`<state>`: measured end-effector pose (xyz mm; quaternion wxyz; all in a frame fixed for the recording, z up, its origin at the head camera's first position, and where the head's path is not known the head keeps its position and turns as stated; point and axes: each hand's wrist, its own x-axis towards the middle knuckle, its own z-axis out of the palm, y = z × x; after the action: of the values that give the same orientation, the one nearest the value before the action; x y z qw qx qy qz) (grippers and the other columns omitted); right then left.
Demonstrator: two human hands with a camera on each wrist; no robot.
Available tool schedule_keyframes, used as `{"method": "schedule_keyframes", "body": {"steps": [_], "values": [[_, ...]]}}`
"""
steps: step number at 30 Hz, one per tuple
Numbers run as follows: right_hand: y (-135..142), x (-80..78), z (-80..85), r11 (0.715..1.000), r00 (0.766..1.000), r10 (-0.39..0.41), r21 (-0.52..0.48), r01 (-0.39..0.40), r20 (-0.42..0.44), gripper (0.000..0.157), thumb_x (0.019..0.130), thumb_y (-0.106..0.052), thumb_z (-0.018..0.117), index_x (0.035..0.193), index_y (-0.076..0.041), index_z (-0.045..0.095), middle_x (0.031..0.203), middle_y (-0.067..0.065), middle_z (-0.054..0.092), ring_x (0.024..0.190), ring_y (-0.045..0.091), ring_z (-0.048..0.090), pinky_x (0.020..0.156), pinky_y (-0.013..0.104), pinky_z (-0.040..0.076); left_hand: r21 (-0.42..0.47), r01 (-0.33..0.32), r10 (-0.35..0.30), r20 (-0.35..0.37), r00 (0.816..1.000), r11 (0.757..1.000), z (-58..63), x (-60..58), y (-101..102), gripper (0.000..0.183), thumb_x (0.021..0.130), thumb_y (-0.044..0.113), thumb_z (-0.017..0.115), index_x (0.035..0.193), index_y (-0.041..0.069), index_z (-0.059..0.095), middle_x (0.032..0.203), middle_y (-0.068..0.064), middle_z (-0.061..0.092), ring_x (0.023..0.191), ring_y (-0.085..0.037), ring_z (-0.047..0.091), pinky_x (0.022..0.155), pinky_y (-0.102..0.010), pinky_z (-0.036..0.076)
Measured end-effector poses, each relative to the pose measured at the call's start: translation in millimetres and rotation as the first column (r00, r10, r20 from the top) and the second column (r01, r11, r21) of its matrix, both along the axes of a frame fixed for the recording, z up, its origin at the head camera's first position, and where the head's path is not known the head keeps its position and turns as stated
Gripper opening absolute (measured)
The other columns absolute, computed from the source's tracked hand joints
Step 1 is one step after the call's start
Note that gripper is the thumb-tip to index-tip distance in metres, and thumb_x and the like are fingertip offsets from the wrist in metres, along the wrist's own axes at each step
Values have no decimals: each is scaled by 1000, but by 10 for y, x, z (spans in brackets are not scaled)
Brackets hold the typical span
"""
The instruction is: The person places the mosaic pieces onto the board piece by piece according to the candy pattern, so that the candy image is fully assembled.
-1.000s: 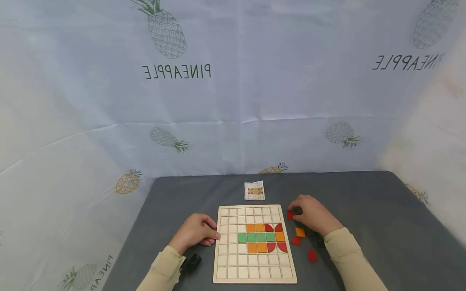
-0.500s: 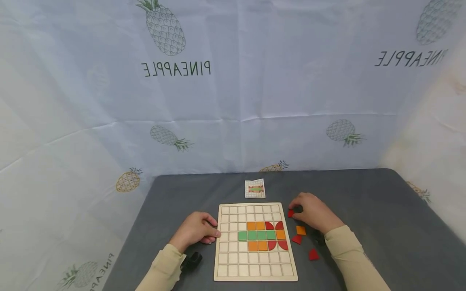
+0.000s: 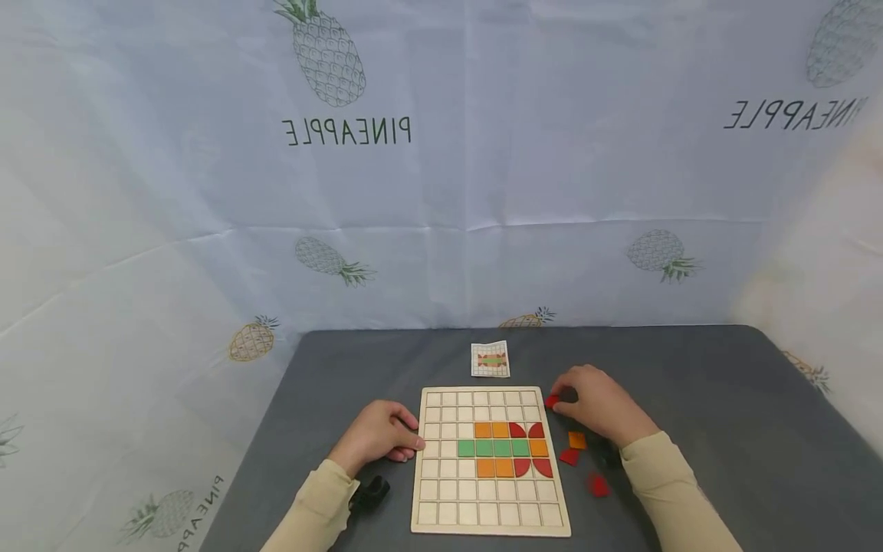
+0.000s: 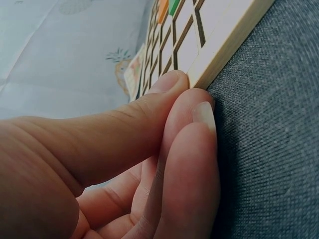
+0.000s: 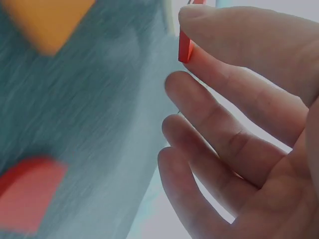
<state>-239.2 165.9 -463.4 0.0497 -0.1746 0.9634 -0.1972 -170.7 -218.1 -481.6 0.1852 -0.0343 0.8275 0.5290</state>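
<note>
A pale wooden grid board (image 3: 441,515) lies on the dark table. Orange and green squares and red quarter-round pieces fill part of its middle rows. My left hand (image 3: 378,435) grips the board's left edge, thumb on top and fingertips against the side, as the left wrist view shows. By the upper right edge of the board, my right hand (image 3: 600,404) pinches a red tile (image 5: 185,47) between thumb and index finger. The other fingers of that hand are spread and slightly bent. Much of the tile is hidden behind the thumb.
Loose on the table right of the board are an orange square (image 3: 577,440) and two red pieces, one nearer (image 3: 599,484) and one just below the square (image 3: 569,458). A small printed pattern card (image 3: 490,359) lies beyond the board. A pineapple-print cloth (image 3: 441,176) hangs behind.
The right hand has moved slightly toward the board with the red tile pinched in it. The left hand stays at the board's edge. The head view has shifted a little.
</note>
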Motion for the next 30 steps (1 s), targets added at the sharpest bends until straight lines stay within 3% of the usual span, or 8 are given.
{"method": "schedule_keyframes", "body": {"steps": [9, 14, 24, 30], "values": [[-671, 82, 81, 994, 998, 59, -94, -58, 8, 12, 90, -21, 90, 99, -18, 83, 97, -3, 72, 89, 15, 58, 78, 34, 59, 5, -5, 6, -3, 1000, 1000, -33, -9, -1, 32, 84, 10, 92, 105, 0, 70, 81, -8, 80, 65, -14, 74, 62, -34, 66], [-996, 204, -9, 972, 985, 175, -160, -175, -11, 9, 91, -19, 88, 97, -19, 82, 95, -6, 71, 89, 11, 57, 73, 30, 56, 1, -7, 7, -5, 1000, 1000, -35, -11, 11, 32, 84, 9, 92, 105, 0, 70, 80, -7, 79, 65, -14, 74, 61, -33, 66], [-1139, 312, -62, 947, 949, 292, -103, -304, -120, 8, 90, -15, 89, 95, -15, 83, 89, -4, 68, 87, 10, 53, 72, 26, 54, -9, -20, 20, -18, 1000, 1000, -7, -15, 41, 33, 82, 9, 93, 103, -1, 70, 78, -9, 77, 63, -13, 72, 60, -31, 65], [-1149, 304, -82, 948, 945, 303, -59, -311, -121, 10, 90, -20, 90, 95, -16, 83, 89, -6, 68, 86, 9, 52, 73, 26, 54, -13, -15, 14, -9, 1000, 1000, -19, -20, 47, 32, 83, 9, 93, 104, 0, 70, 79, -7, 77, 64, -13, 73, 60, -31, 65]]}}
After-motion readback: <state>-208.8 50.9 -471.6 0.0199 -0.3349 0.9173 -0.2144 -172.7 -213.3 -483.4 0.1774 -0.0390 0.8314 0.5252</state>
